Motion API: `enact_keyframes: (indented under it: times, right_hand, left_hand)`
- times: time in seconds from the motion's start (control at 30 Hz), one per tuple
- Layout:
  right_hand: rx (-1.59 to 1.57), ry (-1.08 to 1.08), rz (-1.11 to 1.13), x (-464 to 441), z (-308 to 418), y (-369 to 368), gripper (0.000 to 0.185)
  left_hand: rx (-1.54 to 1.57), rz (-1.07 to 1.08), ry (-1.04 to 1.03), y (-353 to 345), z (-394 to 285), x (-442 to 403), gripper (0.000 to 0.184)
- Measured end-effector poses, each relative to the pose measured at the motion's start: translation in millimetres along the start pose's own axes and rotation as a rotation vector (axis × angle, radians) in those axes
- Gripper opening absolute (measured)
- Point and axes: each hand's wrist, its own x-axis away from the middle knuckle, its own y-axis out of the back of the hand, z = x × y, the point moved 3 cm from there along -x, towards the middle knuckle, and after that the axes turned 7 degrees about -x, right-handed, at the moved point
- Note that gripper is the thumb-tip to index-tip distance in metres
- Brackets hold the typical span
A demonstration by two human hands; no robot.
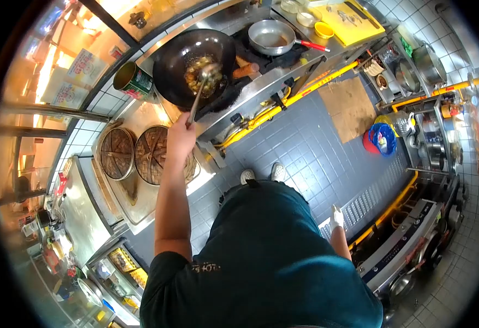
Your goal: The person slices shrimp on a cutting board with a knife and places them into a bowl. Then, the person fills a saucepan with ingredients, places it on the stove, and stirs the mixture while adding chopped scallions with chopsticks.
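Observation:
My left hand (181,138) is closed around the handle of a long metal ladle (199,98). The ladle's bowl rests among browned, oily food pieces (195,74) inside a large black wok (168,60). My right hand (336,217), in a white glove or covering, hangs low at my side, away from the stove. Its fingers are too small and bunched to read, and I see nothing plainly held. At the wok's right side a brown wrapped handle (246,70) sticks out.
A frying pan (272,37) with a red handle sits on the burner to the right. Left of the wok are an open can (133,79) and two round baskets (117,153). A yellow gas pipe (294,101) runs along the stove front. A blue-lined bucket (380,139) stands on the floor.

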Motion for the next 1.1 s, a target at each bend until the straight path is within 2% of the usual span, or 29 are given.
enact_keyframes:
  times: [0.1, 0.13, 0.2, 0.27, 0.33, 0.4, 0.47, 0.53, 0.57, 0.63, 0.67, 0.7, 0.73, 0.77, 0.8, 0.87, 0.93, 0.97, 1.0, 1.07, 1.1]
  right_hand:
    - [0.026, 0.015, 0.037, 18, 28, 1, 0.053]
    - [-0.005, 0.037, 0.027, 16, 28, 1, 0.053]
    - [-0.064, 0.067, 0.002, 14, 28, 5, 0.054]
    - [-0.122, 0.081, -0.027, 18, 27, 11, 0.054]
    - [-0.131, 0.04, -0.024, 12, 17, 11, 0.056]
    - [-0.141, -0.003, -0.013, -14, -14, 2, 0.058]
    - [-0.001, -0.01, 0.017, -32, -23, 0, 0.061]
    - [0.032, -0.07, 0.057, -39, 3, 7, 0.059]
    - [0.069, -0.028, 0.042, -43, 17, 12, 0.061]
    - [0.03, -0.04, 0.046, -57, 39, 26, 0.064]
    - [0.009, -0.045, 0.048, -70, 44, 32, 0.065]
    - [0.001, -0.035, 0.054, -85, 49, 39, 0.063]
    - [0.011, -0.039, 0.059, -98, 54, 46, 0.063]
    - [0.024, -0.04, 0.064, -116, 54, 51, 0.063]
    - [0.04, -0.039, 0.071, -135, 52, 60, 0.063]
    - [0.08, -0.039, 0.075, -157, 54, 87, 0.064]
    - [0.095, -0.084, 0.093, -195, 41, 111, 0.063]
    - [0.067, -0.082, 0.084, -213, 32, 126, 0.063]
    - [0.043, -0.08, 0.079, -228, 24, 143, 0.062]
    - [0.0, -0.04, 0.008, -273, 0, 172, 0.057]
    - [-0.046, -0.032, 0.024, -284, 10, 193, 0.055]
  left_hand:
    - [-0.089, -0.064, -0.006, -32, 28, -37, 0.039]
    - [-0.076, -0.054, 0.04, -29, 24, -34, 0.04]
    - [-0.14, -0.072, -0.017, -27, 40, -29, 0.039]
    - [-0.033, -0.025, 0.027, -8, 19, 2, 0.04]
    - [-0.068, -0.117, -0.104, -32, 51, 12, 0.041]
    - [-0.149, -0.054, -0.08, -49, 45, 27, 0.044]
    - [-0.236, -0.109, -0.152, -71, 58, 26, 0.047]
    - [-0.307, -0.165, -0.073, -85, 73, 24, 0.048]
    - [-0.341, -0.198, -0.03, -86, 76, 23, 0.049]
    - [-0.315, -0.155, 0.038, -84, 75, 23, 0.05]
    - [-0.339, -0.225, -0.066, -80, 59, 29, 0.05]
    - [-0.359, -0.25, -0.061, -77, 43, 33, 0.049]
    - [-0.414, -0.24, -0.065, -82, 55, 30, 0.054]
    - [-0.373, -0.214, 0.018, -82, 47, 31, 0.055]
    - [-0.392, -0.175, 0.039, -92, 76, 23, 0.061]
    - [-0.432, -0.364, 0.042, -80, -8, 48, 0.069]
    - [-0.728, -0.673, 0.106, -87, 15, 43, 0.076]
    - [-0.723, -0.781, 0.198, -87, -39, 58, 0.075]
    - [-0.681, -0.835, 0.193, -84, -90, 66, 0.074]
    - [-0.647, -0.964, -0.032, -100, -153, 70, 0.073]
    - [-0.544, -0.967, -0.237, -116, -196, 68, 0.073]
